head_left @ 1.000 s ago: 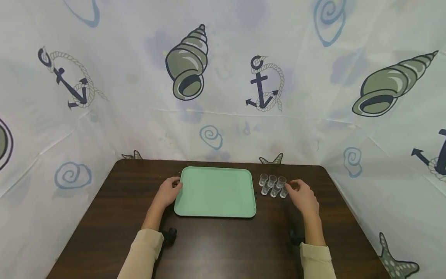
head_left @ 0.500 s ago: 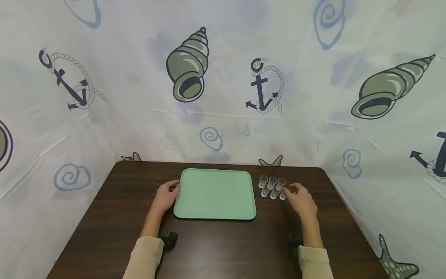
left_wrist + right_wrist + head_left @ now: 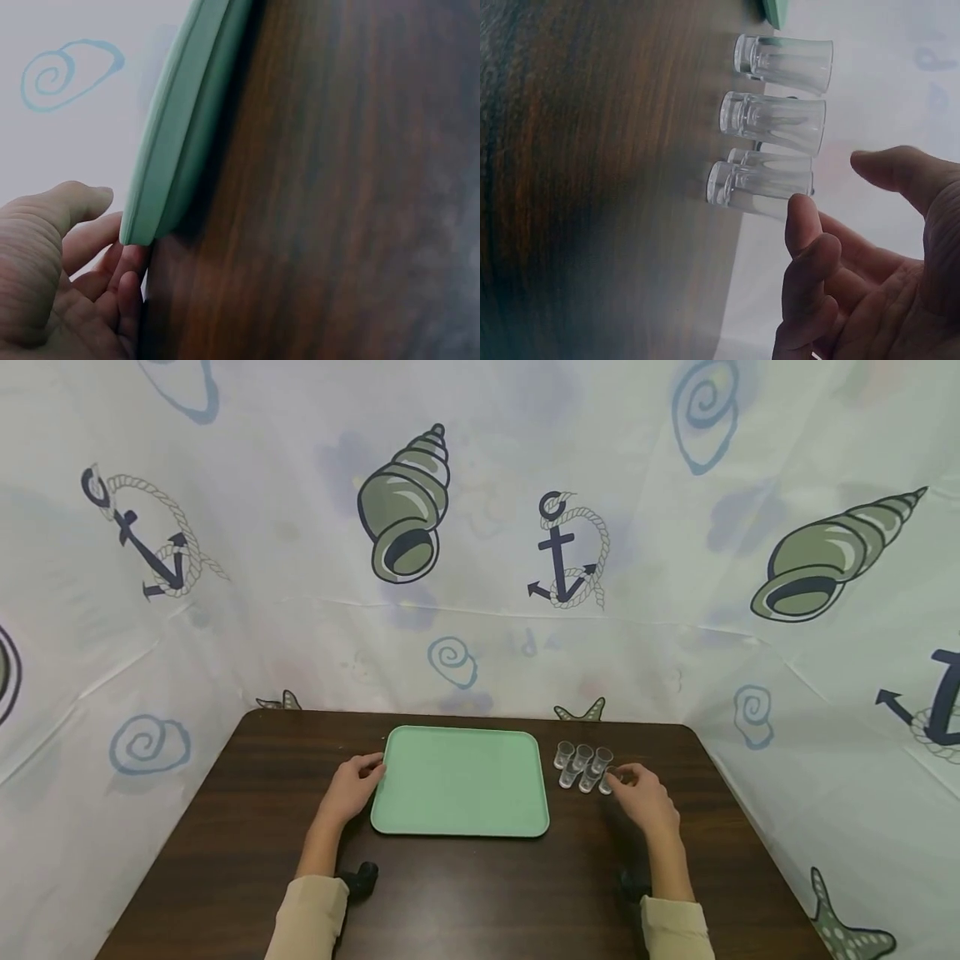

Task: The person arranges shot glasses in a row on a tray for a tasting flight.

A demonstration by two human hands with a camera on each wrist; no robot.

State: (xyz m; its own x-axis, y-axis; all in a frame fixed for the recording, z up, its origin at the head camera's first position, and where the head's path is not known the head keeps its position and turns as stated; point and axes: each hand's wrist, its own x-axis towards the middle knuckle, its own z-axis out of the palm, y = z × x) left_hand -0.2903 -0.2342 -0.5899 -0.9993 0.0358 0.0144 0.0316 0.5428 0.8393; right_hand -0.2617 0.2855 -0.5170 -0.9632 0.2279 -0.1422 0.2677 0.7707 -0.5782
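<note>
A pale green tray [image 3: 461, 781] lies flat on the dark wooden table. At its left edge rests my left hand [image 3: 351, 789]; in the left wrist view the fingers [image 3: 90, 244] meet the tray's rim [image 3: 169, 150] while the thumb stays apart from it. Several small clear shot glasses [image 3: 582, 757] stand upright in two rows right of the tray. My right hand [image 3: 647, 800] is beside the front right shot glass [image 3: 750, 187]. Its fingertips [image 3: 802, 217] overlap that glass's rim in view, the thumb stands away, and contact is unclear.
The brown table [image 3: 480, 902] reaches back to a white curtain [image 3: 495, 527] printed with shells and anchors, which hangs on three sides. A dark wrist strap device [image 3: 362, 881] is on the left wrist, another [image 3: 633, 885] on the right.
Everything has slid slightly down in the head view as the camera tilts. Relative to the tray and glasses, both hands keep nearly the same places. Tray and glasses stand as before.
</note>
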